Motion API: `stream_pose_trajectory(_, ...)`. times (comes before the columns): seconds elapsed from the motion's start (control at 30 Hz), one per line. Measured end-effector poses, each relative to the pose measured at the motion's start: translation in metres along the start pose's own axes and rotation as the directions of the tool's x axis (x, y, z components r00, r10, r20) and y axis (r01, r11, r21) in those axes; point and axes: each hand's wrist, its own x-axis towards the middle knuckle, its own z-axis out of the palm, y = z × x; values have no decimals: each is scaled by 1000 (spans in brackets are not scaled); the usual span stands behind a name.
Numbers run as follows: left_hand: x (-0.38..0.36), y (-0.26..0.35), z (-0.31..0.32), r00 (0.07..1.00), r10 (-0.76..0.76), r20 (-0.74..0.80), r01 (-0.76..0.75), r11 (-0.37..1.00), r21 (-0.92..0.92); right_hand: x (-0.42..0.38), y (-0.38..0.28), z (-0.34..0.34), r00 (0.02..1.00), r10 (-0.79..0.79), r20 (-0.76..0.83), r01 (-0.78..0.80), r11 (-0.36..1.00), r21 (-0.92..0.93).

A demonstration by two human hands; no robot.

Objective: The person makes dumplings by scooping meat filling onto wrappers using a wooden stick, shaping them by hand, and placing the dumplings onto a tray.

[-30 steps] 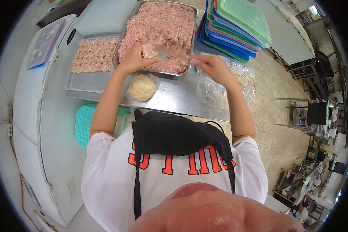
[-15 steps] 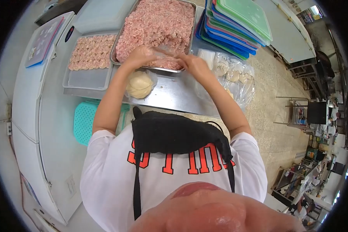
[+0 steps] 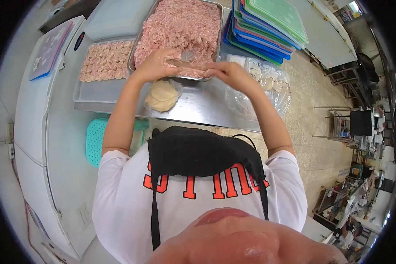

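Right hand [image 3: 228,74] grips a flat stick [image 3: 191,65] over the near part of the meat [image 3: 178,28] in the tray [image 3: 221,27], cut off at its far side; left hand [image 3: 154,66] curls, its hold hidden

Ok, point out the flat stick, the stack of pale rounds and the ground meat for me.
Flat stick [image 3: 189,64]: head view, on the middle of its visible length.
Stack of pale rounds [image 3: 162,96]: head view, on its top face.
Ground meat [image 3: 178,33]: head view, on its upper surface.
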Motion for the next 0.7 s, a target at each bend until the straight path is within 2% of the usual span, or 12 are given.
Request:
stream_pose_trajectory(0.03,-1,-4,1,994,46,-95,-43,998,40,-1,-9,-8,1000,2,-4,-2,1000,-3)
stream_pose_trajectory(0.1,2,-9,-3,998,3,-57,-5,999,-43,-8,-29,-15,974,-30,-225,-50,939,-339)
stream_pose_trajectory(0.13,3,-9,-4,999,-44,-16,41,991,-128,-9,-37,-8,973,-23,-230,-57,940,-337)
stream_pose_trajectory(0.2,5,-5,-15,999,-33,22,35,996,-87,-6,-55,7,959,-96,-266,8,949,-315)
stream_pose_trajectory(0.27,3,-7,-21,998,-16,55,19,999,-48,-3,-56,-5,965,-68,-255,-23,941,-337)
stream_pose_trajectory(0.33,-9,-14,-26,988,36,-153,-31,999,34,2,-66,-14,969,-47,-243,-45,932,-360)
stream_pose_trajectory(0.4,-16,-13,-36,992,50,-117,-55,998,-39,2,-82,-11,964,-12,-264,-31,987,-158)
stream_pose_trajectory(0.43,-20,-13,-41,994,60,-89,-70,991,-114,5,-87,0,964,-5,-264,-38,987,-157)
stream_pose_trajectory(0.57,-33,-24,-64,995,99,-9,-99,988,-121,24,-93,42,966,-56,-254,24,991,-130)
stream_pose_trajectory(0.63,-50,-34,-79,954,-274,124,300,907,-297,27,-95,44,973,-28,-227,29,1000,-2)
stream_pose_trajectory(0.67,-58,-44,-87,951,-280,131,307,905,-295,27,-90,49,978,13,-207,-9,1000,20)
stream_pose_trajectory(0.7,-65,-57,-97,985,-164,42,170,961,-218,24,-89,54,979,17,-202,-12,1000,27)
